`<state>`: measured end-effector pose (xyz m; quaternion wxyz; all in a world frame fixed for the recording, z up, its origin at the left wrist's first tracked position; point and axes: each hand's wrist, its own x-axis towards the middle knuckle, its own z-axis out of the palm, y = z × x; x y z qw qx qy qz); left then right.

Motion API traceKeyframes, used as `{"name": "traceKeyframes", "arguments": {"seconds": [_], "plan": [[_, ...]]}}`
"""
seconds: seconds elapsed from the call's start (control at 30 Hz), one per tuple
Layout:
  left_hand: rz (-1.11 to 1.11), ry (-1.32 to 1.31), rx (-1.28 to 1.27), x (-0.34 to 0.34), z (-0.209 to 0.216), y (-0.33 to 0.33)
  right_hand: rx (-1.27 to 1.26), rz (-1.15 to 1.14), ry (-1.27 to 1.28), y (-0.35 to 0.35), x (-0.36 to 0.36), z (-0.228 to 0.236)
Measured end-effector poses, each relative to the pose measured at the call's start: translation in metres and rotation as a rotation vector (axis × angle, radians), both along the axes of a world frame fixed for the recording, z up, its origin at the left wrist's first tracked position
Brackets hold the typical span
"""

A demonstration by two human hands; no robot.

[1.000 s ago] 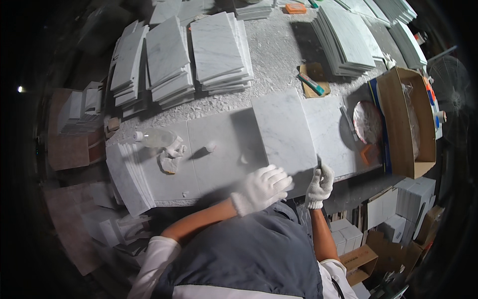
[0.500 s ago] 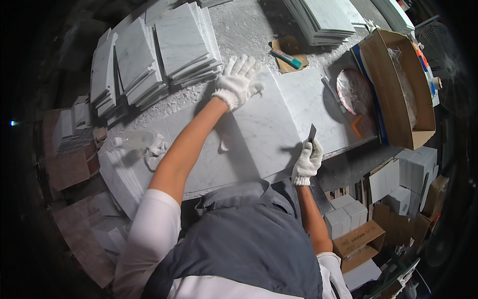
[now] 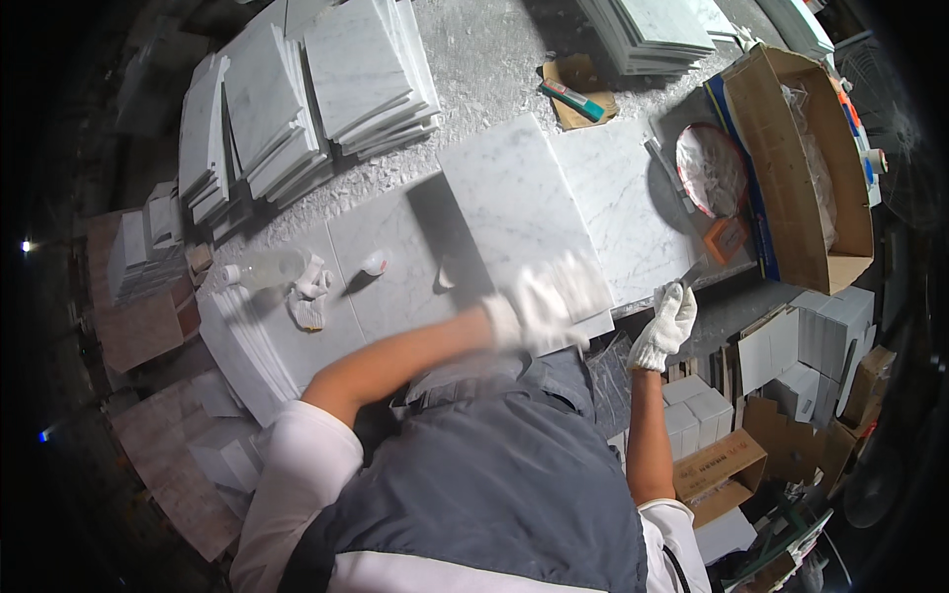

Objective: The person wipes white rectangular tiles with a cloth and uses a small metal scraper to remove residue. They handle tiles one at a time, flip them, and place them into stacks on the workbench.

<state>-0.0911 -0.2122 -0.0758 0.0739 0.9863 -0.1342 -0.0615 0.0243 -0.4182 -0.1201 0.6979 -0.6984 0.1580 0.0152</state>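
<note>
A grey-veined white marble tile (image 3: pixel 529 203) lies slanted on top of other flat tiles. My left hand (image 3: pixel 559 296), in a white knit glove, is over the near end of this tile; motion blurs it, but it looks flat and open, with nothing seen in it. Off the table's front edge, to the right, my gloved right hand (image 3: pixel 664 328) is closed on a scraper with a thin dark blade (image 3: pixel 694 274), which points up and away. A small white rounded object (image 3: pixel 376 263) and a pale chip (image 3: pixel 447 274) sit on the tiles to the left.
Stacked marble tiles (image 3: pixel 361 74) stand at the far left, another stack (image 3: pixel 647 35) at the back. A green-and-white box (image 3: pixel 571 100) lies on cardboard. Right: a round bowl with clear plastic (image 3: pixel 710 170), an orange block (image 3: pixel 725 239), an open carton (image 3: pixel 791 178). Left: a clear bottle (image 3: pixel 265 272), a crumpled glove (image 3: pixel 310 295).
My left hand has swept from the far end of the tile to its near end. My right hand has moved right with the scraper, away from the tile's near corner.
</note>
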Motion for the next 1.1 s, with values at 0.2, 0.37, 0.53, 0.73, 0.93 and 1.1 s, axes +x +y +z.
{"name": "traceKeyframes", "arguments": {"seconds": [0.2, 0.37, 0.53, 0.73, 0.93, 1.1], "plan": [[0.180, -0.394, 1.733, 0.033, -0.017, 0.166, 0.033, 0.033, 0.035, -0.004, -0.009, -0.008], [0.301, 0.243, 0.826, 0.049, 0.010, 0.132, 0.089, 0.012, 0.084, -0.002, -0.020, -0.008], [-0.074, -0.196, -0.419, 0.011, 0.031, -0.022, -0.052, 0.021, 0.119, 0.002, -0.023, 0.001], [-0.070, -0.104, -0.401, 0.001, -0.012, -0.005, 0.011, 0.053, 0.031, -0.009, -0.018, -0.011], [0.359, 0.112, 0.142, 0.038, -0.015, 0.134, 0.070, 0.065, 0.066, -0.025, -0.025, -0.020], [0.455, -0.034, 0.685, 0.062, -0.020, 0.164, 0.063, 0.021, 0.060, -0.030, -0.029, -0.021]]}}
